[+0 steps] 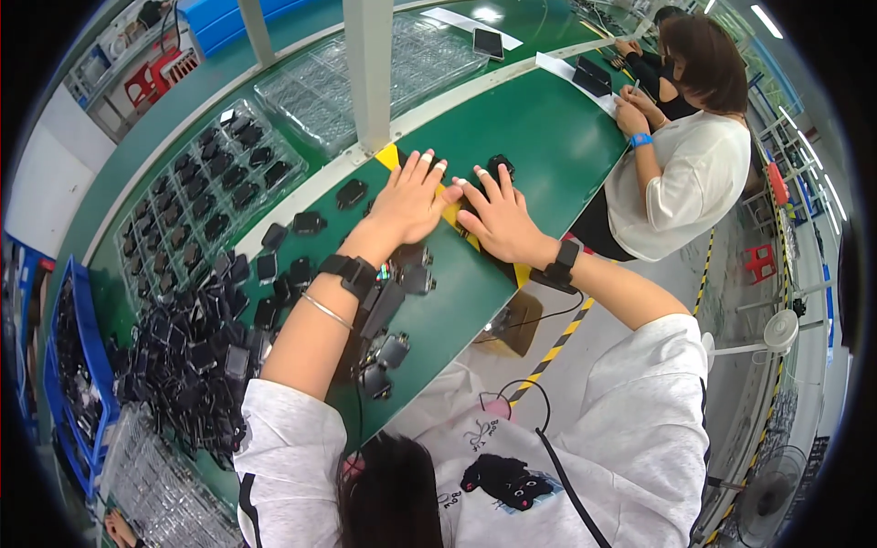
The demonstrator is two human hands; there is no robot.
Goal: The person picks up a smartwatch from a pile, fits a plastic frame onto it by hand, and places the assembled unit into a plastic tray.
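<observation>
My left hand point(408, 203) is spread open, palm down, over the green bench top beside a yellow-and-black striped tape. My right hand point(504, 217) is also open, fingers apart, just right of it across the tape. Neither holds anything. White wraps circle some fingertips on both hands. A small black device point(500, 165) sits at the fingertips of my right hand; whether they touch I cannot tell. Left of my left hand lie a square black watch-like case point(351, 193) and another similar case point(309, 222). Several more point(417, 278) rest beside my left forearm.
A large heap of black cases point(196, 352) covers the bench at left, near a filled clear tray point(151, 228) and a blue bin point(68, 384). A white post point(368, 73) rises ahead. At right a co-worker point(681, 173) sits by the bench. A cable point(557, 447) hangs near me.
</observation>
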